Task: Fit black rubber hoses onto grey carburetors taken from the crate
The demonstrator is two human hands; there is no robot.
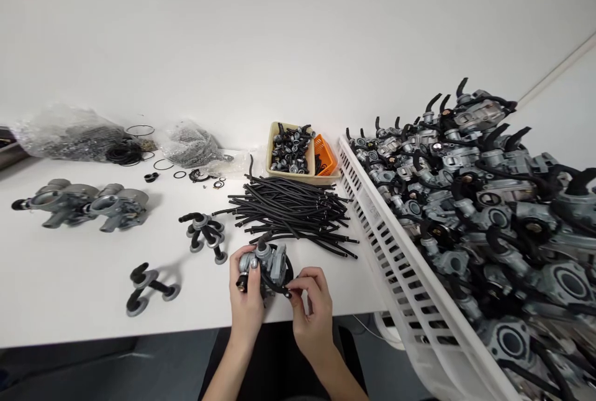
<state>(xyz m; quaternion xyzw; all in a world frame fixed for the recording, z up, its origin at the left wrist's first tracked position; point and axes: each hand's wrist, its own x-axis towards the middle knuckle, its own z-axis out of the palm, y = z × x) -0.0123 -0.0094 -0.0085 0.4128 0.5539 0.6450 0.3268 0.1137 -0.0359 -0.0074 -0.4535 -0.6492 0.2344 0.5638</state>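
A grey metal carburetor (pixel 277 263) with a black elbow on top is held above the table's front edge. My left hand (pixel 248 295) is wrapped round its left side, thumb on the front. A black rubber hose (pixel 274 284) curves round the carburetor's right side and lower front. The fingertips of my right hand (pixel 311 305) pinch the end of this hose at the lower right. Just behind the hands lies a pile of black hoses (pixel 293 205).
A white crate (pixel 395 264) heaped with carburetors (pixel 493 215) fills the right. Behind the hoses stand a cream basket (pixel 291 172) and an orange basket (pixel 328 156). Two carburetor bodies (pixel 116 205), black-and-grey fittings (pixel 146 278) and plastic bags (pixel 186 143) lie left.
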